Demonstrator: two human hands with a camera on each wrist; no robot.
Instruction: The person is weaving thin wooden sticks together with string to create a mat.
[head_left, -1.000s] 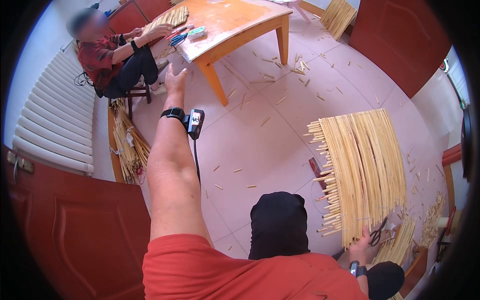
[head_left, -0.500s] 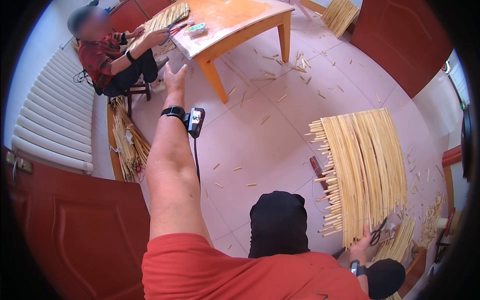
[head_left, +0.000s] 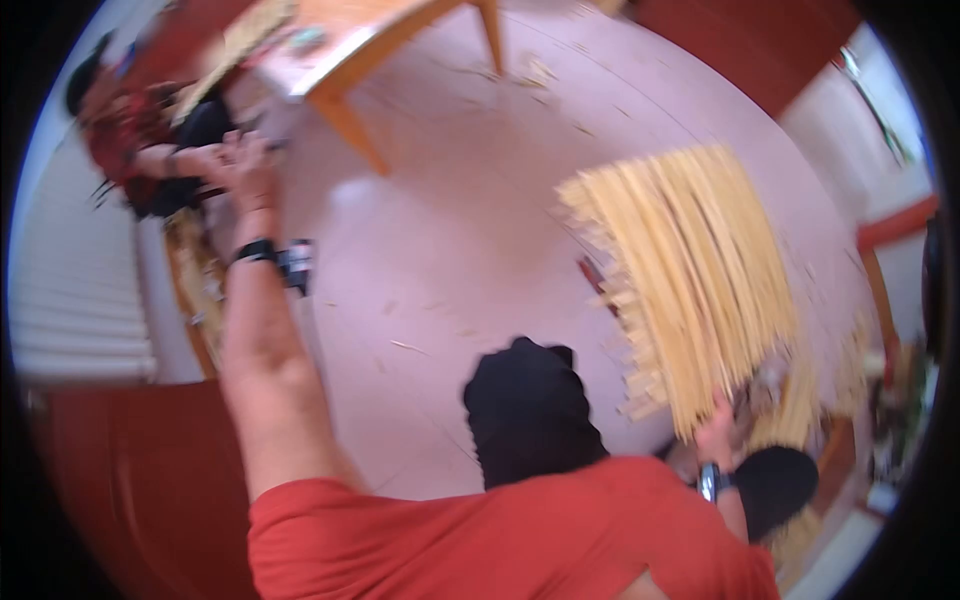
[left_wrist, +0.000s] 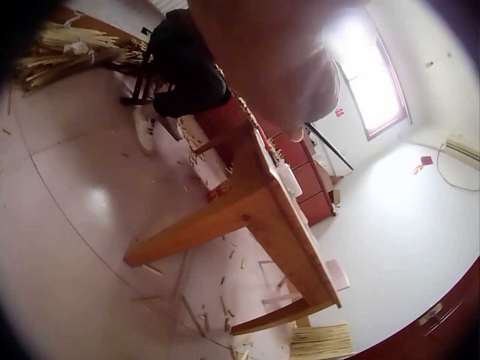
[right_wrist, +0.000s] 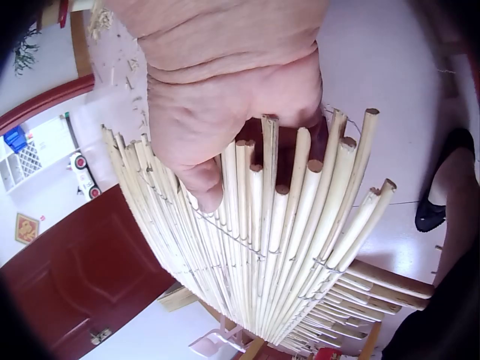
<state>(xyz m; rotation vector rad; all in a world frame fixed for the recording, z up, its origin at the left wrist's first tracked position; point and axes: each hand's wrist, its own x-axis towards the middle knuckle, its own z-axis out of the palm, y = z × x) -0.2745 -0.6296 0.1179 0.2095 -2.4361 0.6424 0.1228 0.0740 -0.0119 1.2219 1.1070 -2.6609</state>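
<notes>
In the head view my left arm reaches out, and the left hand [head_left: 252, 172] meets the seated person's hand [head_left: 205, 160]. The two hands overlap and are blurred; I cannot tell what lies between them. In the left wrist view the near part of my left hand [left_wrist: 277, 64] covers the upper middle and hides its fingers. My right hand [head_left: 714, 432] grips the near end of a mat of pale stalks [head_left: 700, 270] tied side by side. The right wrist view shows the thumb [right_wrist: 206, 191] pressed on the stalks, whose uneven ends stick out beside the hand.
A wooden table [left_wrist: 247, 202] stands ahead, in front of the seated person. Cut stalk pieces [head_left: 535, 75] litter the floor. A red-handled item [head_left: 592, 275] lies beside the mat. More stalks [head_left: 790, 400] lie at the right; a red door [head_left: 150, 480] is at the near left.
The head view has turned and blurred. The seated person took a tool from the table and has brought a hand to my outstretched left hand. My right hand still holds the mat.
</notes>
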